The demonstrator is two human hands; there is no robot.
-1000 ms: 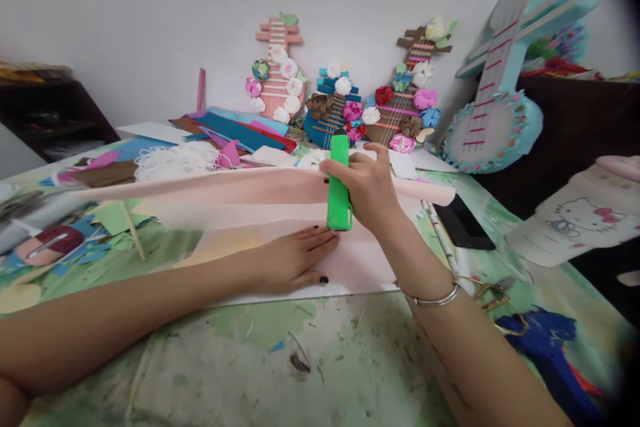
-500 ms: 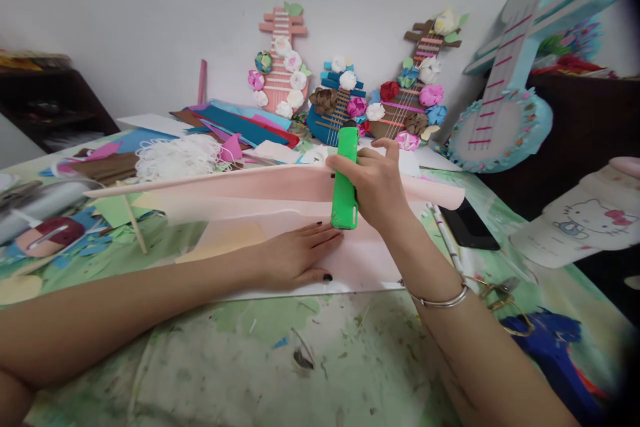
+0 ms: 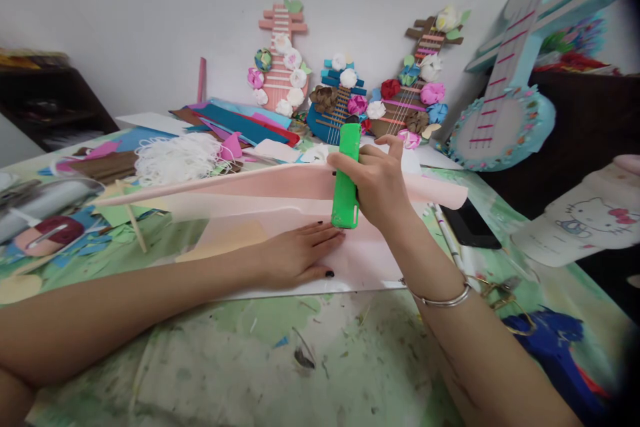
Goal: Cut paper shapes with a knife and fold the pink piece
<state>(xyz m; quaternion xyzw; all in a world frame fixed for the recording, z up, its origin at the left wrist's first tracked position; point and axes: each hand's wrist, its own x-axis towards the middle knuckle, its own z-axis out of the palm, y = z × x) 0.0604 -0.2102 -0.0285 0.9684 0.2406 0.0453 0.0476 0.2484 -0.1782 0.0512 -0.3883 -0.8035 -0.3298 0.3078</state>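
while the left hand point(image 3: 295, 257) lies on the pink sheet point(image 3: 370, 261), fingers outstretched, probably bracing it against the desk point(image 3: 360, 373), the right hand point(image 3: 383, 183) has its fingers wrapped round a green utility knife point(image 3: 343, 203) over that sheet, presumably for control.

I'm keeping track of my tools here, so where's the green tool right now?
In the head view, the green tool is just right of centre, held in the right hand over the pink sheet, near the left hand.
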